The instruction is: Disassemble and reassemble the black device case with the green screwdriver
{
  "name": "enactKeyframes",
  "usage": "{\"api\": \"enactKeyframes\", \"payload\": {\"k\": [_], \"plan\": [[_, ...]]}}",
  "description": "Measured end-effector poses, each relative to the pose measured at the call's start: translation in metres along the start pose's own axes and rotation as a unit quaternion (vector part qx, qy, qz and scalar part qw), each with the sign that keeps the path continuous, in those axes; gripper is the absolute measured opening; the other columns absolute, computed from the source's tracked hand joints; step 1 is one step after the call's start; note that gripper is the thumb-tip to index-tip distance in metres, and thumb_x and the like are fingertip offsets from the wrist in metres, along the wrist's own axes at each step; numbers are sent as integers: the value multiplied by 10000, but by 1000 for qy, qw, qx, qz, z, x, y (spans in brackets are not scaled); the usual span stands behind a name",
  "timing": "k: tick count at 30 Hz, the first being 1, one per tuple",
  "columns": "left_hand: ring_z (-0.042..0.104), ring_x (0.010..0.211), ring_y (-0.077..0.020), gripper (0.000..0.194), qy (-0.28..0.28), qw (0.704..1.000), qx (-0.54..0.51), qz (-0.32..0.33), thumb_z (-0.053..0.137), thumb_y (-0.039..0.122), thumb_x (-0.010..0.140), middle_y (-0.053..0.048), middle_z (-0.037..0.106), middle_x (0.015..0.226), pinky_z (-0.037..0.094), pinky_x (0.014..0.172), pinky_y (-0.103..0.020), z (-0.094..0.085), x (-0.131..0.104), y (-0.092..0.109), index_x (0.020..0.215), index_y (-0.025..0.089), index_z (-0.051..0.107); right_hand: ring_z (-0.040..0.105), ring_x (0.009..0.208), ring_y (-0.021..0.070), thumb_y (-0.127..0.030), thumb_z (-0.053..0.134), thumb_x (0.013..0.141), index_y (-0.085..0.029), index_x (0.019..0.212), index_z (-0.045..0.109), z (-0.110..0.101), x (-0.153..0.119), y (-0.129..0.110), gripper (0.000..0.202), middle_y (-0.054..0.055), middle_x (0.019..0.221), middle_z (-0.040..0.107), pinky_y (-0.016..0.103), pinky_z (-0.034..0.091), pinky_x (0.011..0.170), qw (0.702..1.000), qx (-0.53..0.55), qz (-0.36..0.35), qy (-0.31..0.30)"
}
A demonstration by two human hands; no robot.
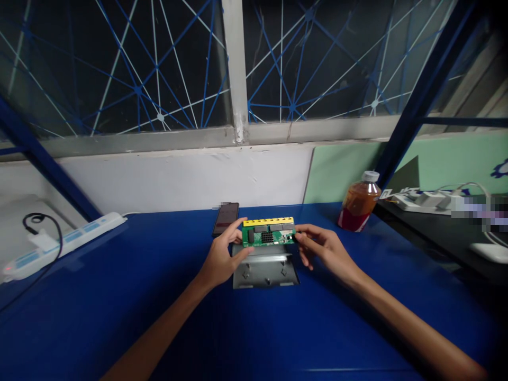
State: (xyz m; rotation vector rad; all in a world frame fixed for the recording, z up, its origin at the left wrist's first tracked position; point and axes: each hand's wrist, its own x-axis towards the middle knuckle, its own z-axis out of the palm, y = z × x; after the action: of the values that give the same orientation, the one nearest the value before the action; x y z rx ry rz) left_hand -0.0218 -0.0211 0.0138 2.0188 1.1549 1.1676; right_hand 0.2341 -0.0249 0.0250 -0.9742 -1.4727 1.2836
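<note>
Item: circuit board (273,238), frame centre, raised over grey shell (264,278). Left hand (222,259): fingers clamped on board's left end. Right hand (327,247): fingers pinching right end. Progress, as I judge remotely: board out in open, shell lying open; two not joined, no fastening I can make out. Materials: flat green rectangle, yellow block row along top edge, dark ridged square mid-face; shell apparently sheet metal, smooth sheen, diamond-shaped marks. Tabletop (159,323): glossy blue. Right of centre: clear plastic bottle (359,203), amber contents.

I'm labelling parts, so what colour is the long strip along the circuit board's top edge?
Yellow; the strip shows best in the head view.
</note>
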Motion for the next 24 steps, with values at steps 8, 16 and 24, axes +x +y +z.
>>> {"api": "enactKeyframes", "payload": {"k": [8,16,24], "plan": [[569,853,-183,641,8,998,57,24,628,286,784,-36,589,901,466,851,-357,-3,-1,-3,1372,168,403,485,418,115,-389,563,862,-120,1108,569,-2,1,0,365,-33,503,526,253,401,402,1000,-8,6,-1],[571,858,-190,642,17,994,104,27,632,265,764,-47,616,948,480,828,-354,-5,-1,1,1367,190,426,501,421,116,-381,567,857,-142,1092,562,-1,2,4,335,-40,549,515,254,397,396,1000,5,11,-3],[576,898,-208,630,14,994,106,38,625,248,773,-58,612,983,464,850,-380,-8,-1,7,1365,219,412,499,417,110,-387,566,854,-143,1089,563,-1,1,2,339,-35,591,508,259,391,401,1000,11,17,-4]]}}
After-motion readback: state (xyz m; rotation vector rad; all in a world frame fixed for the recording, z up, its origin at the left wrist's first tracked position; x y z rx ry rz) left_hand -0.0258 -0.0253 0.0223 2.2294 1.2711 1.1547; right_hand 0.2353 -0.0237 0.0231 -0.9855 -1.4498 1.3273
